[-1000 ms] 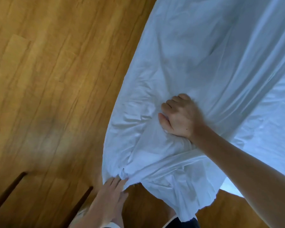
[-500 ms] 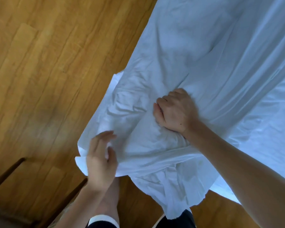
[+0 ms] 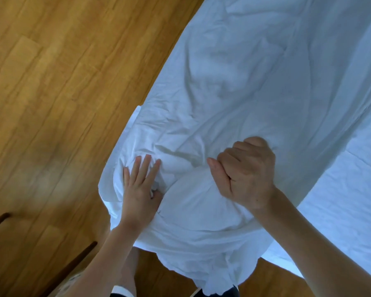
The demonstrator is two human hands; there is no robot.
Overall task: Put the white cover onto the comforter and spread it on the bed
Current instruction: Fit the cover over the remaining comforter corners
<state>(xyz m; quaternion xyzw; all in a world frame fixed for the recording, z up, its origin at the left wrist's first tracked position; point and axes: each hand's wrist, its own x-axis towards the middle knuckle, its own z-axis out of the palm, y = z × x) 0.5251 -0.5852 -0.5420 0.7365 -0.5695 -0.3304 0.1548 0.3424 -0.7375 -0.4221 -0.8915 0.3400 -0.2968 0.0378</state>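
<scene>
White cover (image 3: 255,86) soft, light, bunches easily — right hand (image 3: 246,174) fist-grips fold; left hand (image 3: 140,189) beside it, fingers flat, pressing. Grab corner.

One head-worn wide-angle view, steeply downward and close above both hands, bedding and wooden floor (image 3: 51,103).

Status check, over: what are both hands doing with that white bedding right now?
Left hand flat, fingers straight, pressing white fabric cover. Right hand fisted, gripping bunched cover. Nothing in the way.
</scene>
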